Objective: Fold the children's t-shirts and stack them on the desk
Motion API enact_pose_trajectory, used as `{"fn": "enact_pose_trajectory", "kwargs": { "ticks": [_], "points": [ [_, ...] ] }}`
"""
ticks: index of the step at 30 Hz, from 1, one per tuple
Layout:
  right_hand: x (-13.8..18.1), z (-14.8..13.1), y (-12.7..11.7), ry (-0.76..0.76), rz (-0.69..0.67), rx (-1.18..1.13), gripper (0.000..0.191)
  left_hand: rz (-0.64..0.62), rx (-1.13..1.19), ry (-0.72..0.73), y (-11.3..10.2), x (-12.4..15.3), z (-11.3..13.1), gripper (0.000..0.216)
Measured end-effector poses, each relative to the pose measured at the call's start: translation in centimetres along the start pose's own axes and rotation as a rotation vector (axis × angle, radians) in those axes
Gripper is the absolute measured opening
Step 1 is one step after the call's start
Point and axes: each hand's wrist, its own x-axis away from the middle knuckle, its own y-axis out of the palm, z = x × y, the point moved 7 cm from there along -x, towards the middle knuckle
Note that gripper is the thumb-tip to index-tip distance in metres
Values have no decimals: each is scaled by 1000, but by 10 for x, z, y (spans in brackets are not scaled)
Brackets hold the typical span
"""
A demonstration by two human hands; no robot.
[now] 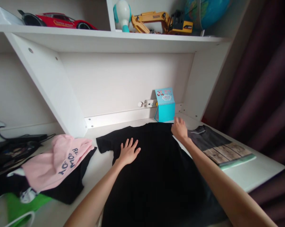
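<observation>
On the white table, black T-shirt laid out at the hands.
Left hand flat on its upper part, fingers wide; right hand curled at far-right shoulder edge, blurred, can't tell if gripping. Long axis runs away toward white back panel. Matte soft cloth; folded grey shirt right, rumpled pink garment left.

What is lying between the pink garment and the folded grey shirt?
In the head view, the spread black T-shirt, with the left hand on it and the right hand at its edge.
</observation>
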Motion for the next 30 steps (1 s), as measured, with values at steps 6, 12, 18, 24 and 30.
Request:
{"fn": "enact_pose_trajectory", "kwargs": {
  "ticks": [6,12,18,24,30],
  "points": [
    [79,-126,86,-468,-351,-35,54,20,-46,-45,-2,2,-6,59],
    [77,-92,101,-426,-463,8,64,15,-26,-110,-1,9,-17,62],
    [70,-69,93,-316,-482,51,68,28,-1,-98,0,9,-15,62],
    [107,-105,88,-587,-592,-62,69,19,2,-109,-3,8,-15,57],
    [112,-104,85,-598,-580,-51,72,122,-61,-53,-18,0,5,49]
  ]
}}
